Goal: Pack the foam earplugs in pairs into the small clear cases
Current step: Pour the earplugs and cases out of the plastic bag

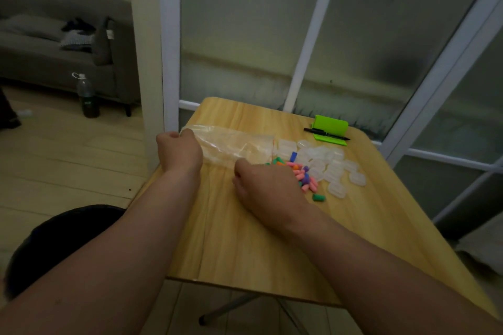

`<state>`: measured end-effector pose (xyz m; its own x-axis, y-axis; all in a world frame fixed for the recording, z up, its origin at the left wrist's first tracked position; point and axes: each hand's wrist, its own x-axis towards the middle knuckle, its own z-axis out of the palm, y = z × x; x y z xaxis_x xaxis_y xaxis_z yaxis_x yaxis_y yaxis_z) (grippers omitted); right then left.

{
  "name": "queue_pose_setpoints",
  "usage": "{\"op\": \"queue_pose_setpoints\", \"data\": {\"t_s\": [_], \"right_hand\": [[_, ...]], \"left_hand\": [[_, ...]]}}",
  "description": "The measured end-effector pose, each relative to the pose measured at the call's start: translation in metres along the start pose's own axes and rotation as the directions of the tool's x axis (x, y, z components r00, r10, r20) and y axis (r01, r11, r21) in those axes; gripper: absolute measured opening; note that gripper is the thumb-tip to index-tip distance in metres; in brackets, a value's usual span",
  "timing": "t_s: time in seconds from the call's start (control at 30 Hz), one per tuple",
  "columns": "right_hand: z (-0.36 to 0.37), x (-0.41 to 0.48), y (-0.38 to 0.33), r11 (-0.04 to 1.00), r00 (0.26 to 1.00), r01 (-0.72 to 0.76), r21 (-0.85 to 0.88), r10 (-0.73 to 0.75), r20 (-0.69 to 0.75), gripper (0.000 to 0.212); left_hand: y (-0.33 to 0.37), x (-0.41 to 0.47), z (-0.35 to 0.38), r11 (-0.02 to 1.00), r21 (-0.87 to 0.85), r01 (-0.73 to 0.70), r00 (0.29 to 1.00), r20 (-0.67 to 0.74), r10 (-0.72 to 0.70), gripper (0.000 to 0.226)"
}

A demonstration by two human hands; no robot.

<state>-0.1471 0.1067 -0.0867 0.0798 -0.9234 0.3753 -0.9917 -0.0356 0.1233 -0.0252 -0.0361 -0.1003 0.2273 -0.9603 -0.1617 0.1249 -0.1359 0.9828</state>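
The left hand (178, 151) pinches a clear bag (231, 145) at its closed end. Beside the bag's mouth, the right hand (265, 189) rests curled on the earplugs (306, 179), grip hidden; cases (330, 162) lie beyond. No writing is legible.

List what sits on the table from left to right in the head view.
left hand → clear plastic bag → right hand → pile of coloured foam earplugs → clear cases; the green holder and the black pen overlap these.
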Motion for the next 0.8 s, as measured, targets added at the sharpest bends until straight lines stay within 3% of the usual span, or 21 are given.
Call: {"op": "queue_pose_setpoints", "data": {"t_s": [0.17, 0.3, 0.5, 0.8], "right_hand": [[-0.005, -0.009, 0.047, 0.947, 0.932, -0.318, 0.033, 0.319, -0.171, 0.017], [-0.001, -0.001, 0.082, 0.867, 0.859, -0.498, 0.005, 0.494, -0.134, 0.020], [0.012, 0.014, 0.080, 0.894, 0.898, -0.441, -0.086, 0.438, -0.047, 0.023], [0.011, 0.010, 0.081, 0.892, 0.893, -0.447, -0.073, 0.441, -0.088, 0.031]], "left_hand": [[0.007, -0.005, -0.001, 0.994, 0.069, -0.089, 0.991, -0.091, 0.095, 0.029], [0.010, -0.015, 0.002, 0.960, 0.182, -0.212, 0.967, -0.105, 0.234, 0.031], [0.010, -0.031, 0.011, 0.921, 0.205, -0.331, 0.940, -0.018, 0.342, 0.027], [0.011, -0.042, 0.019, 0.906, 0.234, -0.353, 0.934, 0.022, 0.357, 0.024]]}}
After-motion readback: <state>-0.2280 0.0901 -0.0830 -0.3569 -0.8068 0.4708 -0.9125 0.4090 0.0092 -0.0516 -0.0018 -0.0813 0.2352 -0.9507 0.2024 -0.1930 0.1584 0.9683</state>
